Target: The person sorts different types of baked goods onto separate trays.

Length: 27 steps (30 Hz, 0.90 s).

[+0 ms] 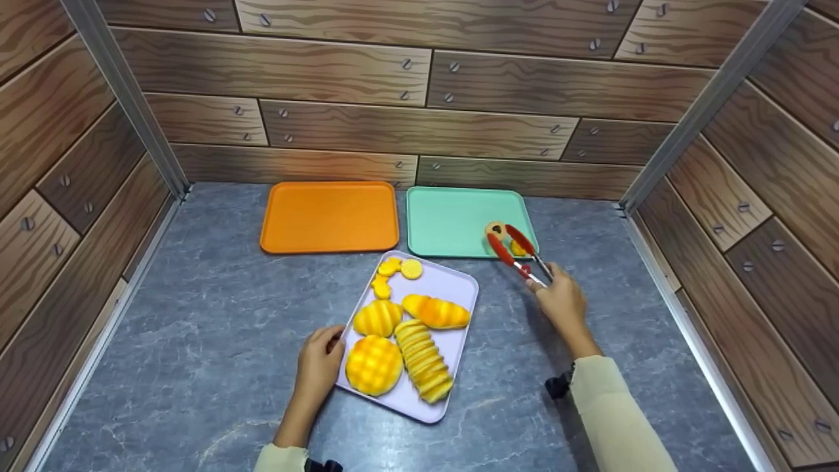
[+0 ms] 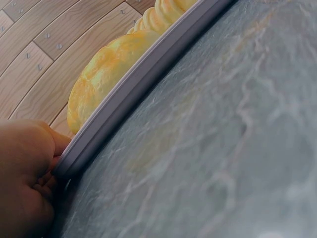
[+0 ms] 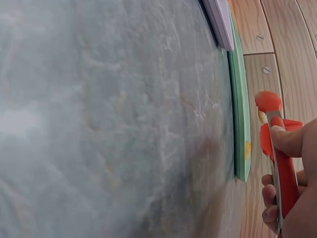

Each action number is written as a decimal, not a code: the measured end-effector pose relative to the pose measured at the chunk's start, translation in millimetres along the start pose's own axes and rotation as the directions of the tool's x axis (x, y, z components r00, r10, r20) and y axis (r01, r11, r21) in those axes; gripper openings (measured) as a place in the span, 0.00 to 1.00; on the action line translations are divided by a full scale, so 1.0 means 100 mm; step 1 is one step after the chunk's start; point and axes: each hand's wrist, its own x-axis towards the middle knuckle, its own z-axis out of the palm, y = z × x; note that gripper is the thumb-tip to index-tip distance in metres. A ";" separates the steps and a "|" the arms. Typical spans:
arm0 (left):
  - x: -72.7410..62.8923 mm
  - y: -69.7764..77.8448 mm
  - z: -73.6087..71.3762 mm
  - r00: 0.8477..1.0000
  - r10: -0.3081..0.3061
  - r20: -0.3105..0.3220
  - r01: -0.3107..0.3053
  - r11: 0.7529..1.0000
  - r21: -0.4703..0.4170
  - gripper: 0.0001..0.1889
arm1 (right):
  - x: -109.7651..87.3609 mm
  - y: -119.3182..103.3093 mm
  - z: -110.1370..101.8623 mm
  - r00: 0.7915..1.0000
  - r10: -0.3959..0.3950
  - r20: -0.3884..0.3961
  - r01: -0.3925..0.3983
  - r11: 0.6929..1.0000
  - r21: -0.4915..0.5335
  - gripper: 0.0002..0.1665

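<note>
My right hand (image 1: 564, 303) holds a pair of red-tipped tongs (image 1: 503, 250) over the right end of the green tray (image 1: 452, 219). A round beige cookie (image 1: 495, 230) with a dark centre shows at the tong tips. Beneath the tongs, a small yellow piece (image 1: 518, 248) sits in that tray's near right corner. At the lilac tray (image 1: 446, 280), my left hand (image 1: 319, 364) grips the left rim. This tray bears a round checked bun (image 1: 374, 365), a ridged long loaf (image 1: 423, 360), a croissant (image 1: 436, 312), a striped roll (image 1: 378, 318) and several small yellow pieces (image 1: 381, 287).
An orange tray (image 1: 330, 217) lies at the back left, beside the green one. The lilac tray stands slantwise in front of both on the grey marbled table (image 1: 216, 367). Wood-patterned walls (image 1: 419, 124) with metal corner strips enclose the back and sides.
</note>
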 end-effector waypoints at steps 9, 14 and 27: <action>0.00 0.00 0.01 1.000 -0.013 0.003 0.013 1.000 0.006 0.13 | 0.20 0.02 0.00 0.997 0.069 -0.029 -0.070 0.998 -0.012 0.34; 0.00 0.00 0.00 1.000 -0.012 0.001 0.012 1.000 0.019 0.13 | 0.30 0.02 0.02 0.996 0.085 -0.019 -0.086 0.996 -0.014 0.34; 0.00 0.01 0.00 1.000 -0.021 0.008 0.021 1.000 0.011 0.14 | 0.41 -0.03 0.10 0.995 0.098 -0.009 -0.098 0.994 -0.054 0.37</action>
